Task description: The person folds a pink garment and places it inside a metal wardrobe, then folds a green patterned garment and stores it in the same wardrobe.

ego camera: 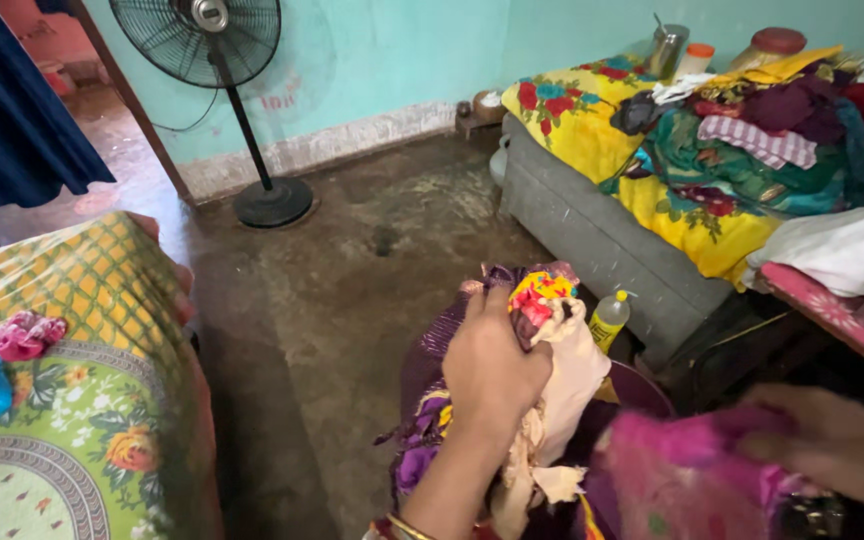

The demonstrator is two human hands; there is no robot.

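cream cloth [567, 385] bunched tight in my left hand [492, 375] over the clothes heap; my right hand [837, 445] grips pink fabric [672, 480]. a loose tail could snag, toppling the yellow bottle [609, 320].

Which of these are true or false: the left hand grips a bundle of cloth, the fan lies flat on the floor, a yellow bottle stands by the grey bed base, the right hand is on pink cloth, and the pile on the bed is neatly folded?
1. The left hand grips a bundle of cloth. True.
2. The fan lies flat on the floor. False: it stands upright on its round base.
3. A yellow bottle stands by the grey bed base. True.
4. The right hand is on pink cloth. True.
5. The pile of clothes on the bed is neatly folded. False: it is a loose, jumbled heap.
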